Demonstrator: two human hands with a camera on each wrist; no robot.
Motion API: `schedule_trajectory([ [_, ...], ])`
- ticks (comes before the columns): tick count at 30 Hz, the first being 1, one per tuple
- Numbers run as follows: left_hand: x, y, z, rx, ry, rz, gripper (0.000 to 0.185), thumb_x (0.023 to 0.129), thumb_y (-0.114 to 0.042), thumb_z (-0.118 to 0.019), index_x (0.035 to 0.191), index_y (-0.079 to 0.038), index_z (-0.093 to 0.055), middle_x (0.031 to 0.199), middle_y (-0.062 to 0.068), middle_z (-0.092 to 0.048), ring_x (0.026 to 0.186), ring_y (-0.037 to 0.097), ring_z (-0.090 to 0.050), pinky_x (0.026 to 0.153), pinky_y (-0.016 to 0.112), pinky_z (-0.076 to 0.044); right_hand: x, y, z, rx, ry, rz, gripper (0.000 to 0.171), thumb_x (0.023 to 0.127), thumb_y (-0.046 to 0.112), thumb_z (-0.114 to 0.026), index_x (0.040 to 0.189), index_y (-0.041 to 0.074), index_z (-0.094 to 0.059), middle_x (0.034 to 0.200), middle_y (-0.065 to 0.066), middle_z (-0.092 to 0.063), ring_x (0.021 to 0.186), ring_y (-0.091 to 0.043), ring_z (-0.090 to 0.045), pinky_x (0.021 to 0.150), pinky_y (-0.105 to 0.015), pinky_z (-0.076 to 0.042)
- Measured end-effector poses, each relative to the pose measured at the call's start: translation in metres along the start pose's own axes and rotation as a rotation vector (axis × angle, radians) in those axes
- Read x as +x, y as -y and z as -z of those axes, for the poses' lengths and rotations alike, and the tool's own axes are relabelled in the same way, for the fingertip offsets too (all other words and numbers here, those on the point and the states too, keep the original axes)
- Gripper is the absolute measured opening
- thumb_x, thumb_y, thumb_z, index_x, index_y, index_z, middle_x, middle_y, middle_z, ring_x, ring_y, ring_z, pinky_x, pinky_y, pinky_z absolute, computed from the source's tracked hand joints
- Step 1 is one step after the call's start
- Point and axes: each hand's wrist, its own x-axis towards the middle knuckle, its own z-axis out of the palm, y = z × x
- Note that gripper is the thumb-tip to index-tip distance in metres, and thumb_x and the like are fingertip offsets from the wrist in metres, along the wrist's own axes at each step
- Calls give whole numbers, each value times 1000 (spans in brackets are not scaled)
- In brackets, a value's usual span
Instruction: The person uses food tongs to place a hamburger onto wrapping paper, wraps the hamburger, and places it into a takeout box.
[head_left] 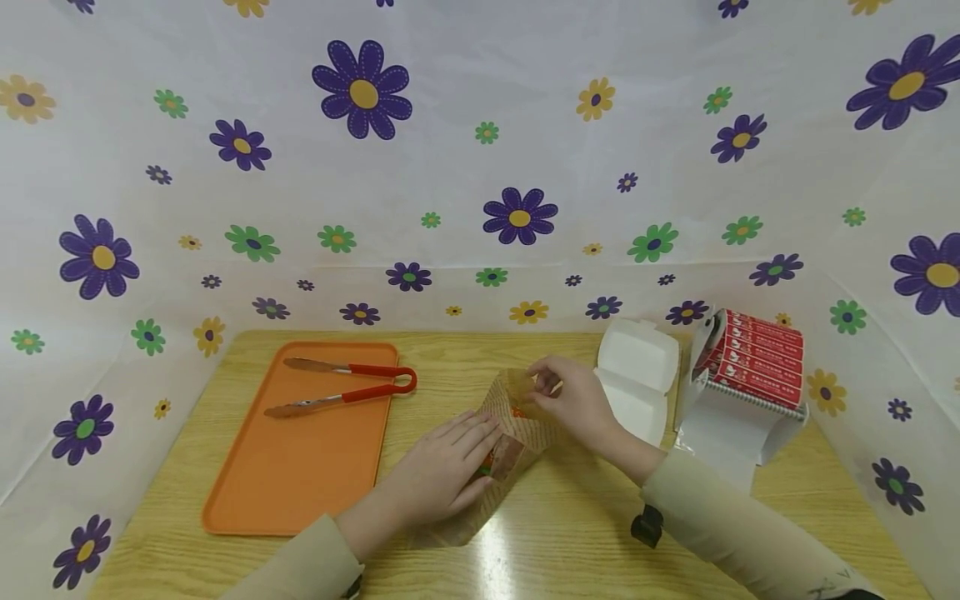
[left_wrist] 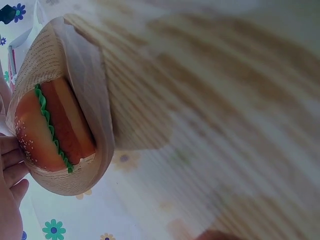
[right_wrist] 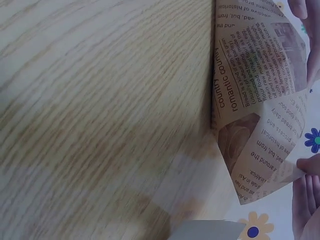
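Observation:
A toy burger (left_wrist: 50, 127) with a green lettuce edge lies partly wrapped in brown newsprint-style paper (head_left: 517, 421) on the wooden table (head_left: 570, 533). My left hand (head_left: 446, 467) lies flat on the wrapped burger with its fingers straight, pressing it down. Just beyond it, my right hand (head_left: 566, 396) pinches the raised far corner of the paper (right_wrist: 260, 100). In the left wrist view the burger (head_left: 497, 463) shows inside the open fold of paper (left_wrist: 85, 90), with fingertips (left_wrist: 12, 165) at the left edge.
An orange tray (head_left: 300, 475) lies at the left with red-handled metal tongs (head_left: 341, 387) on it. An open white clamshell box (head_left: 637, 375) sits right of the hands. A roll dispenser with a red printed box (head_left: 753, 358) stands at the far right. A floral cloth surrounds the table.

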Motion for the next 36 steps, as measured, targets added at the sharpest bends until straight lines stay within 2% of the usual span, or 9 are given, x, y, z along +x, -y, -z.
schedule_trajectory([
  [8, 0, 0, -2, -7, -29, -8, 61, 103, -44, -63, 150, -5, -58, 152, 10, -62, 144, 25, -58, 126, 41, -44, 3, -2, 0, -27, -47, -130, 24, 84, -1, -86, 106, 0, -76, 86, -9, -76, 77, -18, -71, 69, -24, -60],
  [17, 0, 0, -1, -14, -38, -13, 61, 103, -44, -64, 149, -5, -59, 151, 10, -63, 144, 25, -59, 126, 42, -45, 4, -8, 1, -110, -81, -194, 19, 87, 10, -87, 102, 3, -77, 87, -9, -77, 74, -18, -69, 65, -27, -58],
  [20, 0, -1, 0, -14, -27, -10, 61, 103, -44, -64, 150, -6, -59, 152, 10, -63, 144, 24, -58, 126, 41, -44, 1, -11, 1, -124, -98, -157, 14, 87, 7, -86, 99, 5, -78, 87, -7, -77, 72, -16, -68, 64, -25, -56],
  [26, -1, -1, 0, -8, 3, 6, 61, 105, -46, -61, 151, -7, -57, 154, 9, -62, 146, 24, -56, 128, 41, -42, -7, -7, -4, -58, -105, -9, 11, 87, 0, -83, 96, 6, -80, 88, -5, -75, 78, -17, -70, 68, -26, -63],
  [31, -1, -1, 1, 0, 12, 10, 60, 105, -46, -60, 151, -7, -58, 154, 8, -62, 146, 23, -56, 128, 41, -41, -13, 1, -9, -27, -119, 59, 11, 87, 1, -84, 97, 5, -80, 87, -4, -73, 79, -18, -71, 68, -26, -65],
  [33, -1, -1, 1, -1, 11, 11, 60, 105, -46, -60, 151, -7, -58, 153, 8, -62, 146, 24, -56, 128, 41, -41, -15, 1, -12, -54, -141, 115, 12, 86, 1, -85, 96, 5, -81, 86, -3, -73, 77, -17, -71, 68, -25, -65],
  [36, -1, -1, 1, -4, 3, 10, 60, 105, -46, -61, 151, -7, -58, 153, 9, -62, 146, 24, -57, 127, 41, -43, -18, 1, -17, -130, -191, 243, 15, 82, -1, -88, 94, 5, -81, 84, -3, -72, 73, -14, -72, 66, -24, -65],
])
